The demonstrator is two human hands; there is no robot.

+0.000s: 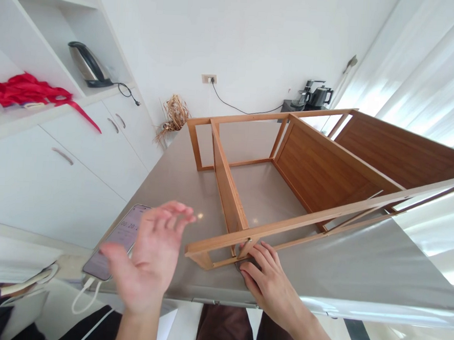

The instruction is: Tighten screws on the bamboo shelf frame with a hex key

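Observation:
A bamboo shelf frame lies on its side on the grey table. My right hand rests at the frame's near corner, its fingers curled around a small dark thing at the joint that I cannot make out. My left hand hovers raised above the table's near left edge, palm up, fingers spread and holding nothing. Just behind the left hand a phone lies on the table with a timer on its screen and a white cable running off the table's edge.
White cabinets stand at the left, with a kettle and red cloth on the shelf. A dried plant sits at the table's far end. Dark kettles stand by the back wall. Bright curtains hang at the right.

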